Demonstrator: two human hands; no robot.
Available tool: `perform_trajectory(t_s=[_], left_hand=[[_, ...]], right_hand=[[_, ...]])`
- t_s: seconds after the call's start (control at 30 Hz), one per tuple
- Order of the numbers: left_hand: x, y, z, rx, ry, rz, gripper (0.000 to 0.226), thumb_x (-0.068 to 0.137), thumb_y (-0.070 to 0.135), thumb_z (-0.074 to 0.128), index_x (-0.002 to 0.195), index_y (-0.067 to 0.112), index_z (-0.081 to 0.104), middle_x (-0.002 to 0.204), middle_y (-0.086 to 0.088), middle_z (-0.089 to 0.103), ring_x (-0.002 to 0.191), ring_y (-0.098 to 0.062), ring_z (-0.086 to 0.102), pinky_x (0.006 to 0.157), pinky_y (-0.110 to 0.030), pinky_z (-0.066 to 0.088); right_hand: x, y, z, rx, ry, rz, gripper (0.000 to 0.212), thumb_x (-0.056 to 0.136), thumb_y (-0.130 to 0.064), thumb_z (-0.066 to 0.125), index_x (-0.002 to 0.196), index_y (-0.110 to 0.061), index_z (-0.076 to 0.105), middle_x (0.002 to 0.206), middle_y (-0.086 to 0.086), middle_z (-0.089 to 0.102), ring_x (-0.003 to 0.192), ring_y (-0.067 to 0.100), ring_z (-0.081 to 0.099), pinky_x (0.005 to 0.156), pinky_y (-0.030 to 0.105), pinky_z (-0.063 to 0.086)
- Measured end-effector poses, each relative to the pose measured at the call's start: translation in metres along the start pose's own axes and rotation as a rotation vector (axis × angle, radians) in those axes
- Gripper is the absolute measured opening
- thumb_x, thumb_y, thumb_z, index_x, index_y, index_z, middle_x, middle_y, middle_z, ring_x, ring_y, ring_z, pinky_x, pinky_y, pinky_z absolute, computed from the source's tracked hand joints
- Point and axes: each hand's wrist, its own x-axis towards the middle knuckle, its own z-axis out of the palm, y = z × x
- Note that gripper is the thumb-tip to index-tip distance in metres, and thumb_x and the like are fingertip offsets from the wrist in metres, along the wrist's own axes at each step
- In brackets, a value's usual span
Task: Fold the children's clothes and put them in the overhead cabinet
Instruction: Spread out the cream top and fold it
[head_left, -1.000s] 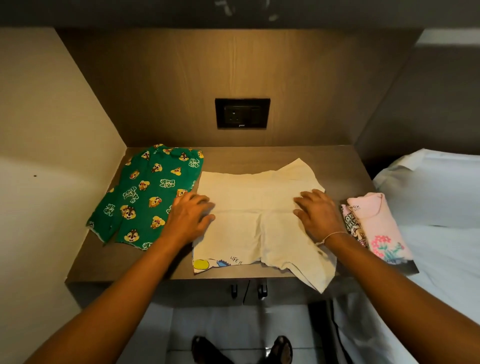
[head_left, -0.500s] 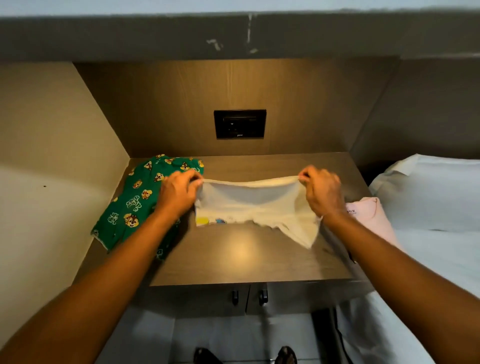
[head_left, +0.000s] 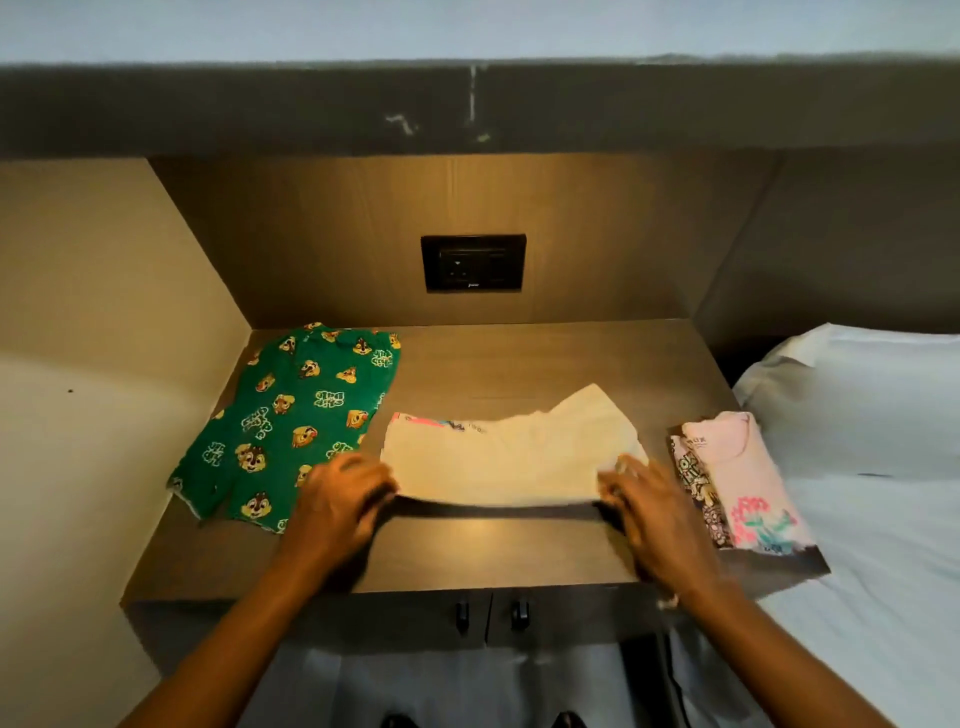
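Observation:
A cream children's shirt (head_left: 509, 457) lies folded over in the middle of the wooden counter (head_left: 545, 358). My left hand (head_left: 340, 499) grips its near left corner and my right hand (head_left: 644, 499) grips its near right corner, the near edge a little above the counter. Green cartoon-print shorts (head_left: 296, 421) lie spread flat at the left. A folded pink shirt (head_left: 748, 478) lies on another folded printed garment (head_left: 698, 488) at the counter's right edge. The dark underside of the overhead cabinet (head_left: 467, 104) runs across the top of the view.
A black socket plate (head_left: 472, 262) sits in the wooden back panel. A beige wall (head_left: 104, 338) closes the left side. A white bed (head_left: 872, 441) adjoins the counter at the right. Two small cabinet door handles (head_left: 491, 616) are below the counter's front edge.
The shirt lay flat under both palms, then I lifted it by its corners and folded it over. It now lies as a narrower band, and my hands have come back toward me.

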Motion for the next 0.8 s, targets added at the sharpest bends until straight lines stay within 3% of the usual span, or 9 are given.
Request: perform_trajectory(t_s=[0.1,0.17,0.27,0.37,0.4,0.47,0.57,0.73,0.8], left_hand=[[-0.032,0.004,0.016,0.037,-0.103,0.013,0.024,0.084,0.043,0.05,0.091,0.029,0.068,0.109,0.006,0.068,0.103,-0.019,0.06,0.081,-0.036,0.041],[-0.033,0.004,0.013,0.043,-0.081,0.004,0.023,0.083,0.043,0.051,0.089,0.03,0.069,0.106,0.008,0.068,0.103,-0.017,0.058,0.081,-0.035,0.039],[-0.005,0.015,0.009,0.051,-0.028,0.026,0.029,0.086,0.043,0.047,0.097,0.027,0.07,0.105,0.006,0.068,0.102,-0.018,0.058,0.081,-0.037,0.039],[0.032,0.033,0.02,0.117,-0.101,0.036,0.043,0.094,0.045,0.037,0.125,0.025,0.058,0.13,-0.002,0.06,0.122,-0.023,0.052,0.097,-0.045,0.04],[0.039,0.035,0.026,0.147,-0.161,0.02,0.049,0.097,0.047,0.033,0.138,0.025,0.047,0.143,-0.004,0.05,0.134,-0.025,0.043,0.106,-0.047,0.035],[0.042,0.031,0.039,0.204,-0.266,-0.04,0.058,0.1,0.052,0.02,0.153,0.027,0.02,0.161,-0.002,0.02,0.149,-0.025,0.014,0.12,-0.048,0.015],[0.033,0.019,0.051,0.233,-0.29,-0.121,0.062,0.099,0.06,0.007,0.154,0.033,0.002,0.162,0.005,-0.002,0.15,-0.02,-0.009,0.121,-0.046,-0.002],[0.034,0.018,0.052,0.248,-0.281,-0.13,0.063,0.098,0.061,0.006,0.153,0.033,0.001,0.162,0.004,-0.001,0.149,-0.019,-0.011,0.121,-0.046,-0.003],[0.033,0.016,0.053,0.241,-0.277,-0.145,0.063,0.098,0.061,0.007,0.154,0.032,0.002,0.163,0.004,0.0,0.15,-0.019,-0.01,0.121,-0.045,-0.004]], right_hand=[[-0.034,0.005,0.013,-0.001,-0.098,-0.044,0.009,0.088,-0.033,0.061,0.092,-0.026,0.065,0.115,0.002,0.068,0.115,0.028,0.059,0.101,0.04,0.043],[-0.034,0.005,0.007,0.042,-0.076,-0.028,0.018,0.09,-0.041,0.052,0.09,-0.027,0.064,0.11,-0.002,0.068,0.114,0.023,0.057,0.1,0.037,0.042],[-0.004,-0.002,0.001,0.062,-0.058,-0.037,0.032,0.094,-0.045,0.044,0.111,-0.025,0.063,0.123,-0.001,0.063,0.124,0.022,0.051,0.102,0.039,0.042],[0.029,-0.001,0.017,-0.014,-0.237,-0.095,0.056,0.099,-0.053,0.03,0.148,-0.027,0.032,0.159,-0.002,0.02,0.149,0.02,0.011,0.12,0.043,0.013],[0.034,0.003,0.026,-0.072,-0.306,-0.093,0.063,0.098,-0.057,0.022,0.153,-0.027,0.015,0.161,-0.002,0.004,0.149,0.018,-0.003,0.121,0.044,0.003],[0.033,0.014,0.04,-0.194,-0.367,-0.05,0.073,0.095,-0.064,0.01,0.154,-0.023,-0.004,0.162,0.001,-0.01,0.147,0.018,-0.017,0.12,0.047,-0.004],[0.025,0.022,0.044,-0.244,-0.342,0.058,0.079,0.093,-0.067,0.007,0.153,-0.018,-0.012,0.16,0.003,-0.017,0.147,0.02,-0.02,0.121,0.046,-0.005],[0.021,0.021,0.041,-0.086,-0.294,0.123,0.077,0.095,-0.062,0.012,0.153,-0.016,-0.01,0.16,0.003,-0.016,0.148,0.018,-0.016,0.121,0.038,-0.005],[0.019,0.02,0.035,0.119,-0.175,0.247,0.067,0.1,-0.051,0.025,0.155,-0.017,0.004,0.162,0.003,0.001,0.15,0.021,0.0,0.121,0.037,0.006]])
